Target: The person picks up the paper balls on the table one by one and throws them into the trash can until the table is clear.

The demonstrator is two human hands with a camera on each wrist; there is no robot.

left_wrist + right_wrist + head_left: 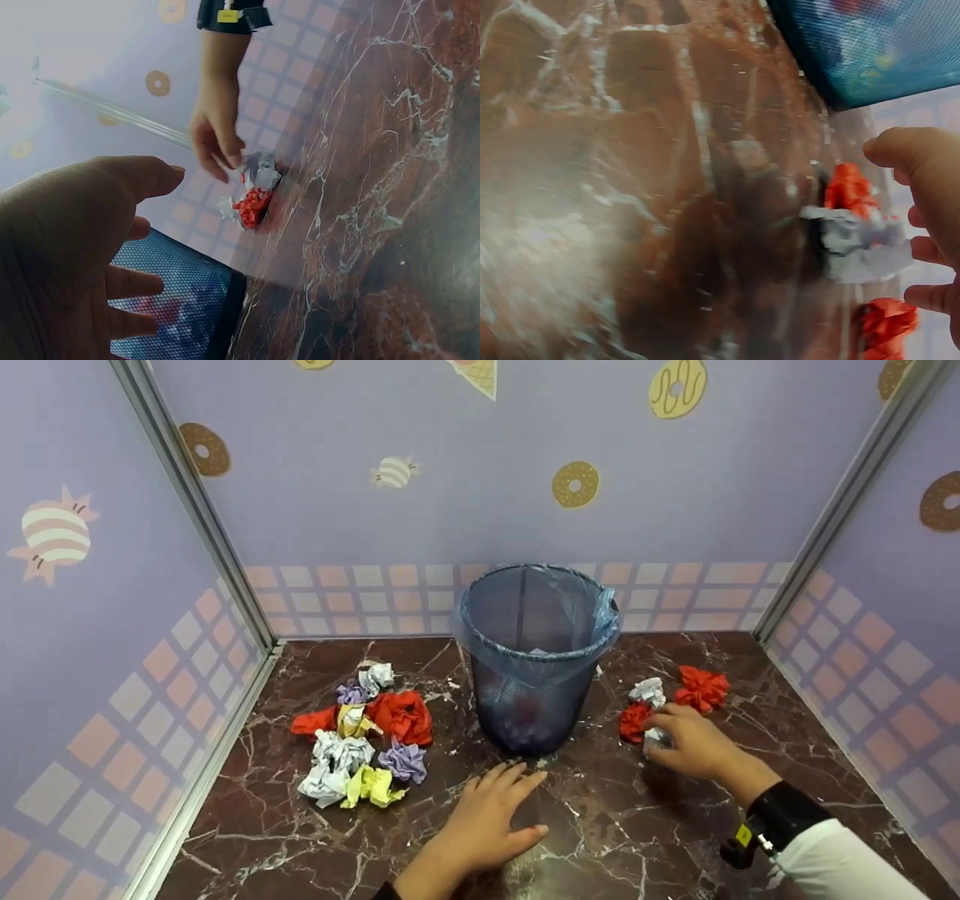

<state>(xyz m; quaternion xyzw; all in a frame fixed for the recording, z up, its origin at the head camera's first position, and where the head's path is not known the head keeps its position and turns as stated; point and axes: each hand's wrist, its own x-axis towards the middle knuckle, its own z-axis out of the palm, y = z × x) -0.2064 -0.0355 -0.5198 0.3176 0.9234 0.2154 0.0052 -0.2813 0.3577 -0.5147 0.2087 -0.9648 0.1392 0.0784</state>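
- White crumpled paper ball (654, 739) lies on the marble floor (600, 825) at about 4 o'clock from the mesh wastebasket (534, 660), touching a red paper ball (634, 721) on its upper left side.
- The right hand (686, 742) reaches over this white ball with its fingers curled down around it; fingertips touch the paper. In the right wrist view the fingers (928, 251) spread round the white wad (862, 247), so the grasp looks loose and partly closed; whether it already pinches the paper firmly cannot be told.
- The left hand (487, 821) rests flat on the floor at 6 o'clock from the wastebasket, palm down, fingers straight and slightly spread, holding nothing.
- The wastebasket stands upright, lined with a blue plastic bag (600, 619) folded over its rim; some paper shows through the mesh at the bottom.
- Another white ball (648, 690) and a bigger red ball (701, 688) lie at 3 o'clock from the basket, just beyond the right hand.
- At 9 o'clock from the basket sits a pile of crumpled balls (364, 735): red, white, purple and yellow, touching one another.
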